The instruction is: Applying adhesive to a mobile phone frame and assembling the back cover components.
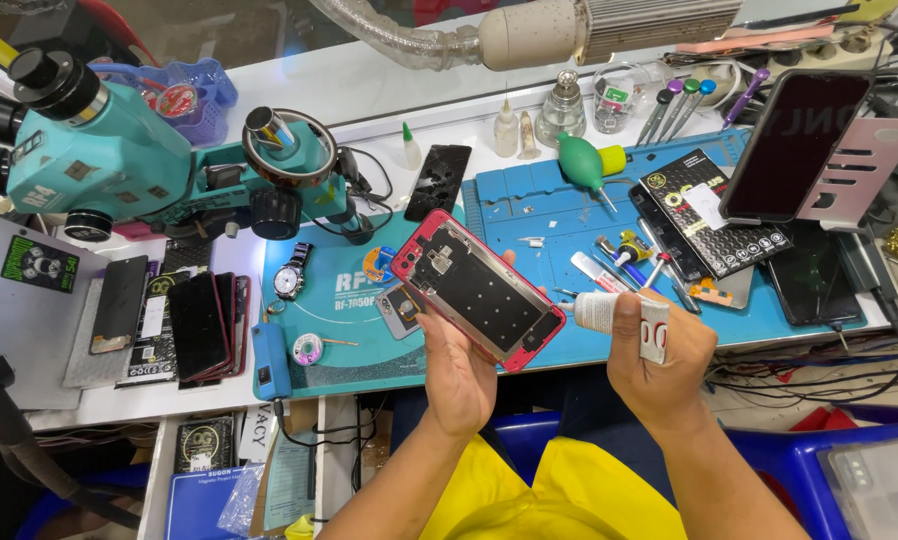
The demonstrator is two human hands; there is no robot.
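Observation:
My left hand (459,375) holds a red-framed phone body (477,290) with its open back facing up, tilted over the teal work mat (339,350). My right hand (659,355) grips a small white glue tube (624,318). The tube's thin nozzle points left and reaches the phone frame's lower right edge. Both hands hover just above the bench's front edge.
A teal microscope (119,160) stands at the left, with a stack of phones (199,325) below it. A blue mat (589,215) holds tweezers, small tools and a black packet (714,215). A phone on a stand (799,140) sits at the right. A wristwatch (289,275) lies on the teal mat.

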